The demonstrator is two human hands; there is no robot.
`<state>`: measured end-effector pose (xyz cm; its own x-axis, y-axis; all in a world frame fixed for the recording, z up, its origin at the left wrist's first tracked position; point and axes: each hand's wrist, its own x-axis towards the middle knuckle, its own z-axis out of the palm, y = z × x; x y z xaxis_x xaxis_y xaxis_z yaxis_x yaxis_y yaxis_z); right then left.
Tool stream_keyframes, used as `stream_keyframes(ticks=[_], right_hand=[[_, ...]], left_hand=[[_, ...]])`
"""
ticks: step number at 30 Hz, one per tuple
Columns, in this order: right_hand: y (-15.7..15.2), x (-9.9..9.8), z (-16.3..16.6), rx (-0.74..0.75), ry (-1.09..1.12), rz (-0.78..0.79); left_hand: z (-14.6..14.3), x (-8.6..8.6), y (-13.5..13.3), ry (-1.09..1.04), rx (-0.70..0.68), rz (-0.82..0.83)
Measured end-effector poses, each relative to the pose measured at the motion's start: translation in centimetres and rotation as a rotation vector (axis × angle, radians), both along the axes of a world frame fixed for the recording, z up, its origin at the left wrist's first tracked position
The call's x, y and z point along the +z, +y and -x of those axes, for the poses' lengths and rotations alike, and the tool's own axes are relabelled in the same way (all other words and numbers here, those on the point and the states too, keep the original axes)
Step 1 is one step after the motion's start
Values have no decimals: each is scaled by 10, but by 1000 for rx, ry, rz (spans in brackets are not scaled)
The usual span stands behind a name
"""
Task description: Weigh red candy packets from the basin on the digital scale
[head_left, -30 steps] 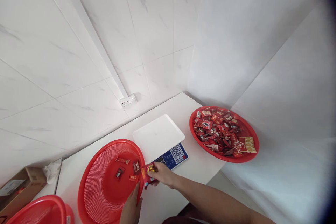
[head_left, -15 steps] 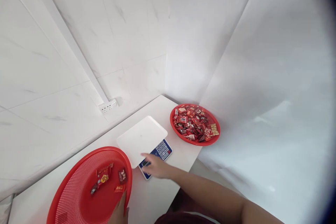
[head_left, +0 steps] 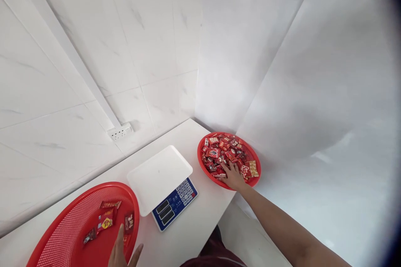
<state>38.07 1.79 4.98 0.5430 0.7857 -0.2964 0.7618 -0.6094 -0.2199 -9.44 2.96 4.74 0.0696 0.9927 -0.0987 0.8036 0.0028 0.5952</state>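
My right hand reaches over the near rim of a round red basket heaped with small red-wrapped snack packets. Its fingers are spread on top of the packets, and no packet shows in its grasp. At the bottom edge, my left hand is partly cut off by the frame. Its fingers are apart, astride the right rim of a larger red basket. Inside that basket lie several wrapped packets, among them a red one with a yellow mark and a dark red one.
Between the baskets stands a weighing scale with a bare white tray and a blue keypad panel. All of it rests on a white table pushed against tiled walls. A power socket sits low on the left wall.
My right hand has moved right, from the scale's panel to the packets in the smaller basket. My left hand's fingers have spread at the larger basket's rim. The view has shifted slightly.
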Motion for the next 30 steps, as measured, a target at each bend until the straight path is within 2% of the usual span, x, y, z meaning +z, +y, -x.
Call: stream_keyframes(ticks=[3, 6, 9, 13, 17, 23, 30], right_hand=[[9, -2, -1, 46, -11, -47], [11, 2, -15, 50, 104, -259], [11, 10, -39, -48, 262, -453], [10, 22, -64, -199, 321, -548], [12, 26, -70, -331, 373, -642], [22, 23, -69, -524, 366, -764], [29, 25, -70, -671, 401, -810]], left_hand=[[-43, 35, 6, -88, 30, -27], [-90, 59, 13, -121, -16, 9], [-130, 69, 18, -209, -138, 66], [-162, 72, 16, -266, -241, 167], [-173, 70, 12, -325, -248, 223], [-173, 69, 15, -387, -210, 304], [-173, 77, 14, -403, -233, 315]])
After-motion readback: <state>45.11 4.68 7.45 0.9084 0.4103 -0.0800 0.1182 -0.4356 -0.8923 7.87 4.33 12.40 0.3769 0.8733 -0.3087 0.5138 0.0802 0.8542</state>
